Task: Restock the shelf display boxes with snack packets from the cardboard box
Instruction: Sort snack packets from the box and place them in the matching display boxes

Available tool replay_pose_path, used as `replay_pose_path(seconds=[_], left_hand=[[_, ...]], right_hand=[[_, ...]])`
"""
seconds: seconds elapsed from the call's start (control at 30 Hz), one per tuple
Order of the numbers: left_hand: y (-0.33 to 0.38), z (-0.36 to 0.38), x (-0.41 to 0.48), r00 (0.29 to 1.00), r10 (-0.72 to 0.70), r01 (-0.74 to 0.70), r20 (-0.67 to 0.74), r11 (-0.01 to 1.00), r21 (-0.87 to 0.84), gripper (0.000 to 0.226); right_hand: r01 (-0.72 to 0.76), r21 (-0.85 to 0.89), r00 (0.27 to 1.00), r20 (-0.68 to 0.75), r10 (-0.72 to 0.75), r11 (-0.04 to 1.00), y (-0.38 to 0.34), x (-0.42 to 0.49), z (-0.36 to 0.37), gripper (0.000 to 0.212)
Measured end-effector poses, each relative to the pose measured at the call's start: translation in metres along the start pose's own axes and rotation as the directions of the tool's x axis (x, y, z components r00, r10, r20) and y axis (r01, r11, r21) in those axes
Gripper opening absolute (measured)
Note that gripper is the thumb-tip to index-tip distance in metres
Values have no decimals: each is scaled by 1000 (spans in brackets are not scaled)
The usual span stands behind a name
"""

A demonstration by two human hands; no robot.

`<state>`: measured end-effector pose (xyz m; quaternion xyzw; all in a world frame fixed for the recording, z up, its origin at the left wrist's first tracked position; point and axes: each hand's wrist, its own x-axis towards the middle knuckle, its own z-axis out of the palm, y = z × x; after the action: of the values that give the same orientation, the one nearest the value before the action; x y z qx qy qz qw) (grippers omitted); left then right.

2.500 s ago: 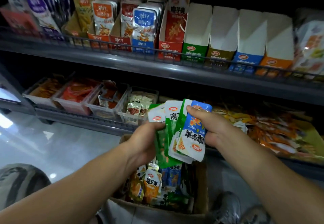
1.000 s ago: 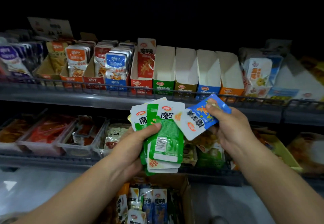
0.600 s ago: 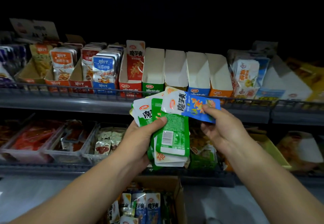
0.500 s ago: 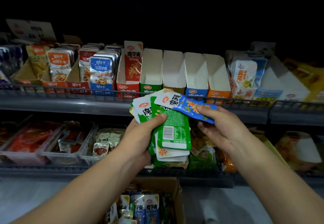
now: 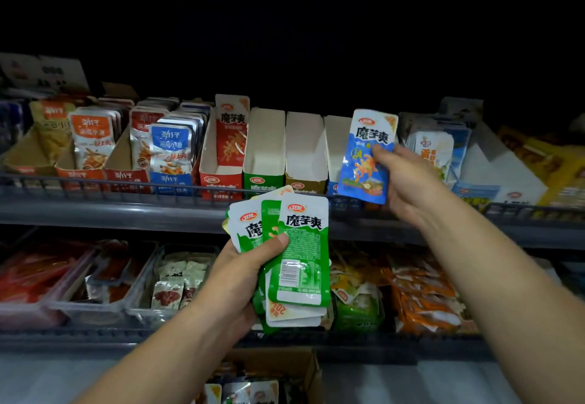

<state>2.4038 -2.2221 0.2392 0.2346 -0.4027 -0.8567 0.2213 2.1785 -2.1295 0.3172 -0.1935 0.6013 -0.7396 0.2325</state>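
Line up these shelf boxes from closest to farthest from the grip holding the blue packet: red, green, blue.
From the right grip holding the blue plastic snack packet, head view:
1. the blue-fronted cardboard display box, right behind the packet.
2. the green-fronted cardboard display box, further left, empty.
3. the red-fronted cardboard display box, farthest left, one packet inside.

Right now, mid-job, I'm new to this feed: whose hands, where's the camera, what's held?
No machine: these are a person's two bare hands, filmed by one head-worn camera looking forward and down. The left hand holds a fanned stack of green snack packets. The right hand pinches one blue packet upright before the upper shelf, where the green display box and brown display box look empty. The cardboard box of packets sits below, at the bottom edge.
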Motion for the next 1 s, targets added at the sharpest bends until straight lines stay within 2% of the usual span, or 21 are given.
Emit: replay_pose_path(seconds=[0.1, 0.2, 0.27, 0.33, 0.5, 0.63, 0.73, 0.8, 0.87, 1.0], left_hand=[[1, -3, 0, 1000, -5, 4, 16, 1000, 22, 38], [1, -6, 0, 1000, -19, 18, 14, 999, 48, 35], [1, -5, 1, 1000, -24, 24, 2, 998, 56, 33], [1, -5, 3, 1000, -23, 23, -15, 998, 59, 33], [3, -2, 7, 999, -24, 25, -32, 998, 56, 33], [3, -4, 8, 999, -13, 16, -34, 997, 73, 34], [2, -5, 9, 999, -13, 17, -40, 996, 87, 35], [1, -5, 10, 999, -12, 16, -45, 995, 97, 37], [0, -5, 11, 999, -9, 14, -46, 994, 109, 38], [-1, -5, 11, 999, -8, 13, -47, 993, 114, 34]], right_hand=[[142, -175, 989, -14, -147, 974, -12, 33, 3, 6], [268, -338, 960, 17, -279, 902, -23, 57, 6, 3], [315, -441, 943, 44, -330, 841, -26, 70, 7, 15], [315, -522, 942, 71, -328, 793, -27, 80, 7, 26], [270, -679, 957, 110, -268, 682, -29, 95, 1, 35], [319, -726, 939, 156, -306, 609, -31, 92, -7, 59], [380, -743, 921, 247, -301, 551, -30, 89, -11, 85], [413, -751, 909, 301, -289, 516, -26, 88, -10, 93], [442, -753, 894, 332, -300, 486, -23, 89, -8, 87], [467, -770, 882, 371, -289, 435, -19, 93, -5, 53]])
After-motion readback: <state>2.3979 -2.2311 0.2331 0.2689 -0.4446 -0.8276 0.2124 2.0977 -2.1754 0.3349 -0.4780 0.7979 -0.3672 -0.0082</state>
